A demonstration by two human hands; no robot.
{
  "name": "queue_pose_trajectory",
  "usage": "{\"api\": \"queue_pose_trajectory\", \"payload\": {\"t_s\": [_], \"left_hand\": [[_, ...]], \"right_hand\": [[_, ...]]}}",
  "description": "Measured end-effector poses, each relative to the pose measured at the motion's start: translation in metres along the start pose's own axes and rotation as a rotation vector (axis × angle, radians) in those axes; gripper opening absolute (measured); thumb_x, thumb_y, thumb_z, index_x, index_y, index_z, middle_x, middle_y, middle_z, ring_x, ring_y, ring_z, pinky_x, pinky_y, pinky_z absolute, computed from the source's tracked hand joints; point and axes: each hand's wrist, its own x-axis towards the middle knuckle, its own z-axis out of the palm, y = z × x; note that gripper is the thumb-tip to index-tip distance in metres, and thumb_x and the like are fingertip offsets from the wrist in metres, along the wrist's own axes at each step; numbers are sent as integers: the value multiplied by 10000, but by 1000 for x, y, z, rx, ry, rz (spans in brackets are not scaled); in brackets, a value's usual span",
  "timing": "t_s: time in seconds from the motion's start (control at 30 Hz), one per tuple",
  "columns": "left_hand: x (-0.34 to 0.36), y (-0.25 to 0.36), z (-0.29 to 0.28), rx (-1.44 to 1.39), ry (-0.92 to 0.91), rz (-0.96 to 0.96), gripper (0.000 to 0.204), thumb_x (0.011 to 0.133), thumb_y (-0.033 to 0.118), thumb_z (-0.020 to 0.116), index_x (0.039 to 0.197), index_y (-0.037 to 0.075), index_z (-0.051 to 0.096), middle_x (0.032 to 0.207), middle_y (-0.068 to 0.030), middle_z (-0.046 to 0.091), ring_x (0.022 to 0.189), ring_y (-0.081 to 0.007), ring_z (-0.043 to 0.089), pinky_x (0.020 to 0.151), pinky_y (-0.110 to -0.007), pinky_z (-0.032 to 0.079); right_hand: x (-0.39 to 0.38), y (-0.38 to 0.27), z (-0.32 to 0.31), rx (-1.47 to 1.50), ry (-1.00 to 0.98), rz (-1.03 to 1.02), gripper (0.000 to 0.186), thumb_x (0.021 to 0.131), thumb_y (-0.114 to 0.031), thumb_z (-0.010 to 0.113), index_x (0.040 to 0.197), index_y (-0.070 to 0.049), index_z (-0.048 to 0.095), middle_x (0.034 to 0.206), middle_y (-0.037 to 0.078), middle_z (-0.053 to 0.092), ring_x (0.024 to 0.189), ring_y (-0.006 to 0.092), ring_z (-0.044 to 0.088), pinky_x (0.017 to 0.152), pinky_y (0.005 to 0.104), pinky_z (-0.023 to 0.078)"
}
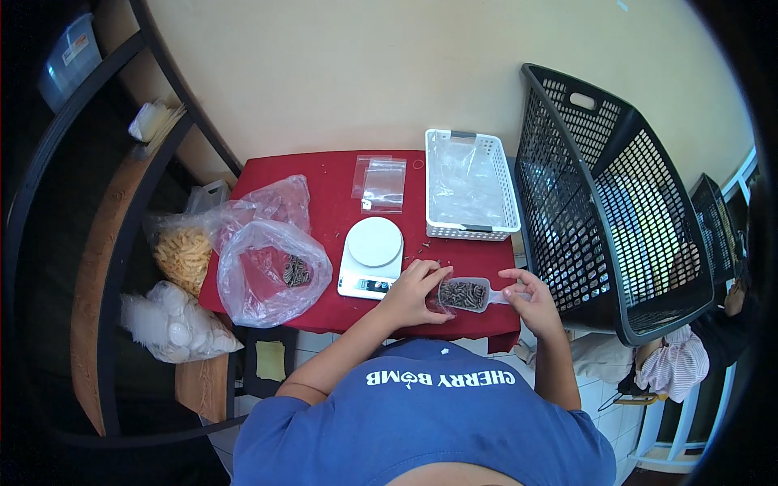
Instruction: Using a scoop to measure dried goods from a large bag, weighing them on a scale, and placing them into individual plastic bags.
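Observation:
My right hand (531, 301) grips the handle of a pale plastic scoop (487, 296) at the table's near right. Small, dark, elongated pieces (463, 294) fill the scoop. At its tip, my left hand (416, 293) is curled around what looks like a small clear plastic bag (440, 298), whose mouth meets the scoop's front. Just left of that hand stands a white kitchen scale (374, 243) with a round, bare platform. Further left, a large open clear bag (271, 275) holds more of the dark pieces.
A red cloth (324, 174) covers the table. Flat clear bags (383, 185) lie behind the scale, and a white basket (512, 212) holds more. A large black crate (567, 170) stands at right. Bags of yellow snacks (181, 257) and pale rounds (178, 328) sit at left, beside shelving.

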Motion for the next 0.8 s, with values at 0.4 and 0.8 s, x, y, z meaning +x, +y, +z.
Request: {"api": "queue_pose_trajectory", "payload": {"t_s": [0.4, 0.8], "left_hand": [[-1, 8, 6, 20, -55, -7, 792, 562, 327, 829, 1232, 39, 521, 1090, -127, 484, 1024, -284, 481, 909, -386, 411], [-10, 6, 5, -48, 2, -47, 798, 550, 281, 844, 1241, 41, 526, 1077, -110, 491, 1013, -254, 490, 886, -349, 418]], "right_hand": [[-8, 14, -18, 100, -23, 108, 331, 871, -44, 585, 1192, -10, 513, 719, 17, 620, 546, 12, 456, 486, 159, 351], [-12, 26, -17, 459, -52, 181, 355, 886, -35, 568, 1227, 2, 476, 721, 32, 592, 523, 33, 390, 487, 184, 314]]}}
